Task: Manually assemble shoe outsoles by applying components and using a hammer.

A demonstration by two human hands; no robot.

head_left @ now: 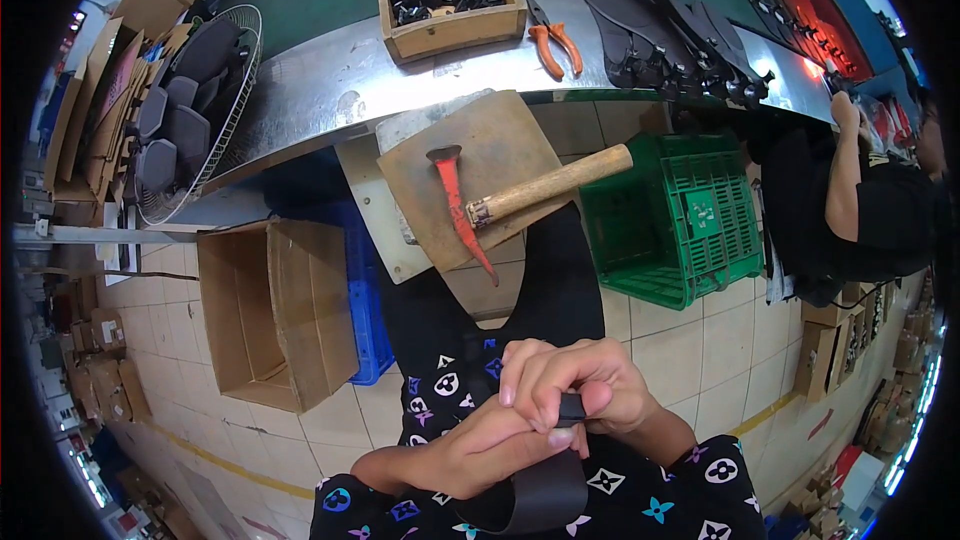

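Note:
Both my hands are close together in front of my body, low in the head view. My left hand (500,448) is closed on a dark strap (550,495), whose loop hangs below the fingers. My right hand (585,380) pinches a small black piece (572,407) at the strap's upper end; fingers partly hide it, so I cannot tell its exact kind. Beyond the hands, a hammer with a long red head (455,205) and a wooden handle (550,185) lies on a worn brown board (420,175).
On the metal-edged bench (320,70) are a wooden box (455,35) of small black parts, orange-handled pliers (555,48) and dark straps with buckles (690,60). A wire basket (250,40), cardboard box (310,340) and green crate (690,230) stand around. Another person (850,190) works at right.

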